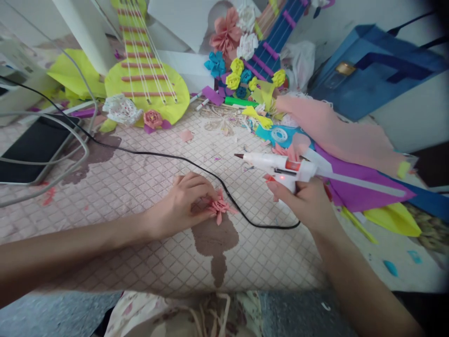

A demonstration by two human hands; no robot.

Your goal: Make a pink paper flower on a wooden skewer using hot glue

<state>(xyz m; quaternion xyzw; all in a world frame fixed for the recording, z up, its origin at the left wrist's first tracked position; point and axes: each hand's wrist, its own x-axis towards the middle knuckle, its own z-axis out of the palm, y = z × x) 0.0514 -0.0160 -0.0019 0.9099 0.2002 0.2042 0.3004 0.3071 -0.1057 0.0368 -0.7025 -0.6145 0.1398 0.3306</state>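
Observation:
Near the middle of the table, my left hand (185, 199) pinches a small pink paper flower (220, 206) between thumb and fingers, low over the cloth. To its right, my right hand (307, 199) is wrapped round the handle of a white glue gun (273, 164). Its dark nozzle points left, above and to the right of the flower. A small red light glows on the gun's body, and a long glue stick (365, 183) juts from its back. The gun's black cord (224, 187) runs across the table close beside the flower.
A yellow paper guitar (147, 89) and a blue one (266, 51) lean at the back, among paper flowers (235, 75). Coloured paper (343, 126) and scraps crowd the right. A phone (31, 147) and grey cable (82, 145) lie left. A blue bag (372, 70) stands back right.

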